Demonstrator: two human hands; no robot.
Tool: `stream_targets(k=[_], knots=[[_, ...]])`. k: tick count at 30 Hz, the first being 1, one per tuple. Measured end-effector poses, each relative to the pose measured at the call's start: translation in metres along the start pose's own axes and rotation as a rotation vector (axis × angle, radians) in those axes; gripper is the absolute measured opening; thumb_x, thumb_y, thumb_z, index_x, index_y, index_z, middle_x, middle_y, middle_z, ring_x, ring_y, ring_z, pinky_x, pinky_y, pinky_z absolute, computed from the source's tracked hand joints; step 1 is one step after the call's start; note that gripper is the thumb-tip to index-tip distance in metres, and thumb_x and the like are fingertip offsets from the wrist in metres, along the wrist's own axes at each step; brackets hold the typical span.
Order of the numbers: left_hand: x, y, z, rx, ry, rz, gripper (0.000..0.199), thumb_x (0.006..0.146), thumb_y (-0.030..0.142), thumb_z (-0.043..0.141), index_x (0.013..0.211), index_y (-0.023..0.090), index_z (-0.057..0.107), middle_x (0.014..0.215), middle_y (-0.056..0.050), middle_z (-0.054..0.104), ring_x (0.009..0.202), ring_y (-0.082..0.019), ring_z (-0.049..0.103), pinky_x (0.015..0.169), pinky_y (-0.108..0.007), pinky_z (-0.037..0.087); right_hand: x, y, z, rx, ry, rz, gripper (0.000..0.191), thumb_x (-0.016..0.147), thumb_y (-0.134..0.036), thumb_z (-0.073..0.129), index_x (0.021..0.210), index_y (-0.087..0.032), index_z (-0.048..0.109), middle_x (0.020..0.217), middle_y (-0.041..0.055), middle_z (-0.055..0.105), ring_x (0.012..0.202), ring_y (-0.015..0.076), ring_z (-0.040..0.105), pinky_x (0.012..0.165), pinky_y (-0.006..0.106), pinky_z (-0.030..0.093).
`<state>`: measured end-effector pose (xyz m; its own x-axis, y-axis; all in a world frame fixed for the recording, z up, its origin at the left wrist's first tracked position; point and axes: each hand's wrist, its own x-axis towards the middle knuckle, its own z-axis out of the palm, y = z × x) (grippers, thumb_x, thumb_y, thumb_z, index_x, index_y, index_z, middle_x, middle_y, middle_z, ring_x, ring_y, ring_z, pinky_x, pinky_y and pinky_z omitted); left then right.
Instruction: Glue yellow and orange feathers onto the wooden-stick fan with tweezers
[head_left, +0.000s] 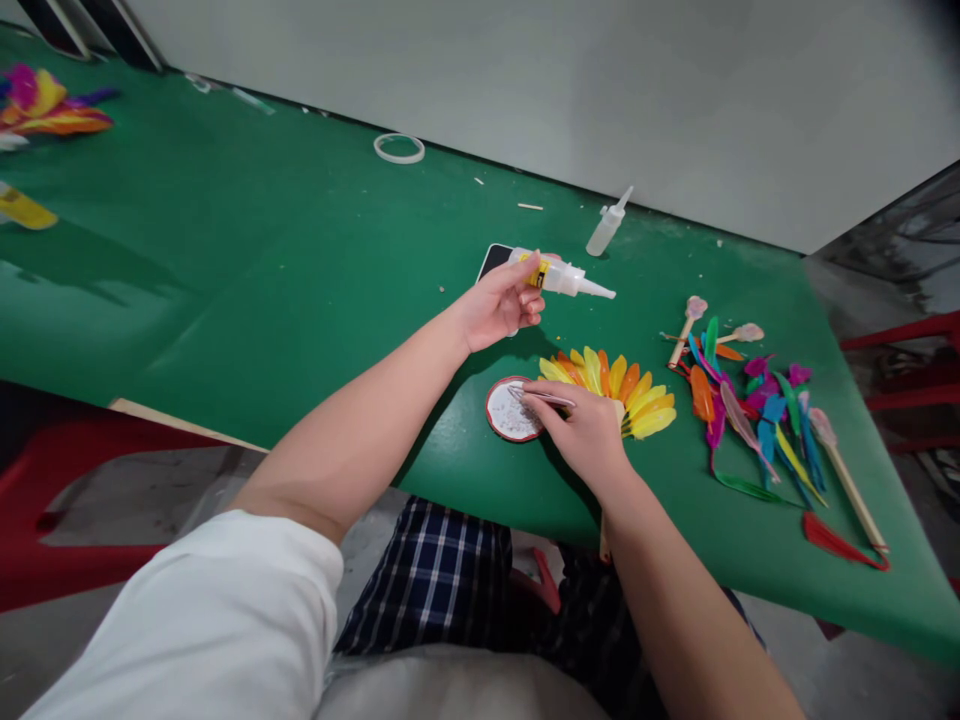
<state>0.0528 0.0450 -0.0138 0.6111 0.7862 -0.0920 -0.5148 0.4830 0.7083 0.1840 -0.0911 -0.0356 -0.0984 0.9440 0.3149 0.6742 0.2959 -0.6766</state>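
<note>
My left hand is wrapped round a glue bottle with a yellow label, its long white nozzle pointing right above the table. In my right hand is a pair of tweezers, tips down at a small round dish with a red rim. Small silvery bits lie on the dish's white inside. Beyond and partly under my right hand spreads a fan of yellow and orange feathers, its lower part hidden by the hand.
Loose coloured feathers and sticks with pinkish ends lie at the right. A clear bottle stands near the wall. Behind my left hand is a phone. A white ring lies farther back; a red stool is at left.
</note>
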Motion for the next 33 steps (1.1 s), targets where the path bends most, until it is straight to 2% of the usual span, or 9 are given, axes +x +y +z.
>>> stream_targets(k=[6, 14, 25, 33], knots=[[0.0003, 0.0, -0.0005, 0.006, -0.018, 0.01, 0.023, 0.083, 0.039, 0.055, 0.092, 0.018, 0.061, 0.046, 0.007, 0.037, 0.044, -0.006, 0.047, 0.046, -0.017, 0.038, -0.0002, 0.0002, 0.0006, -0.014, -0.001, 0.0, 0.014, 0.08, -0.026, 0.061, 0.088, -0.026, 0.073, 0.087, 0.0005, 0.074, 0.081, 0.0193, 0.07, 0.074, 0.031, 0.055], [-0.0004, 0.0003, 0.0, 0.021, -0.011, 0.006, 0.024, 0.082, 0.04, 0.057, 0.091, 0.018, 0.06, 0.047, 0.008, 0.036, 0.044, -0.005, 0.046, 0.047, -0.016, 0.038, 0.0, -0.0005, 0.0003, -0.031, 0.016, -0.034, 0.013, 0.08, -0.024, 0.061, 0.087, -0.024, 0.073, 0.086, 0.0, 0.075, 0.079, 0.0169, 0.07, 0.073, 0.027, 0.055], [-0.0009, 0.0003, 0.0011, 0.031, 0.001, 0.014, 0.026, 0.081, 0.041, 0.057, 0.092, 0.018, 0.06, 0.047, 0.008, 0.036, 0.044, -0.005, 0.046, 0.046, -0.017, 0.039, 0.0005, 0.0001, 0.0006, 0.002, 0.012, -0.029, 0.013, 0.079, -0.023, 0.062, 0.087, -0.022, 0.073, 0.086, 0.0012, 0.075, 0.078, 0.017, 0.07, 0.074, 0.028, 0.055], [-0.0007, 0.0002, -0.0005, 0.036, -0.007, 0.018, 0.026, 0.08, 0.041, 0.059, 0.092, 0.018, 0.061, 0.047, 0.008, 0.036, 0.044, -0.005, 0.046, 0.047, -0.017, 0.039, -0.0007, 0.0003, 0.0006, 0.065, 0.012, 0.008, 0.013, 0.079, -0.025, 0.061, 0.086, -0.026, 0.072, 0.087, -0.0008, 0.074, 0.08, 0.0182, 0.07, 0.077, 0.032, 0.055]])
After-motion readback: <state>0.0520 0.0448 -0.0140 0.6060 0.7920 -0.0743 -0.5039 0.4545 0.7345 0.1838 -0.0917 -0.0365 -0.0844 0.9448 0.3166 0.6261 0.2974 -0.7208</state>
